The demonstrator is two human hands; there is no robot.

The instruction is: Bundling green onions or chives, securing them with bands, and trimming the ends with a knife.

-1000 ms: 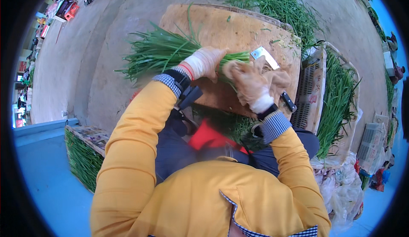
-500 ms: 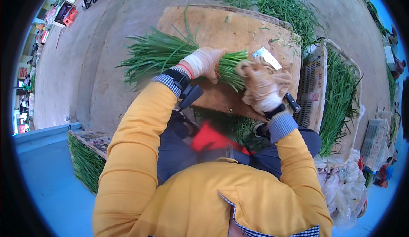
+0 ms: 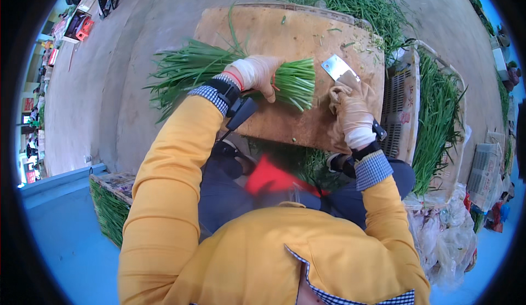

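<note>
My left hand (image 3: 257, 77), in a pale glove, is closed around a bunch of long green chives (image 3: 296, 80). A thin red band circles the bunch beside my fingers. The leaves fan out to the left, and the pale stem ends point right. On the right side of the wooden board (image 3: 257, 28) lies a knife with a broad, shiny blade (image 3: 338, 66). My right hand (image 3: 350, 105), in a loose tan glove, curls over the knife's near end. The knife's handle is hidden under that hand. A gap separates the right hand from the stem ends.
Loose greens (image 3: 356, 3) are heaped beyond the board, with trimmings at its far right corner. A plastic crate (image 3: 400, 107) of greens stands at the right, above clear plastic bags (image 3: 444, 239). More bundled greens (image 3: 109, 209) sit at the lower left. Red fabric (image 3: 268, 176) shows between my legs.
My right hand has left the stem ends and moved right onto the knife. My left hand keeps its hold on the chives, and the stem ends now sit more evenly together.
</note>
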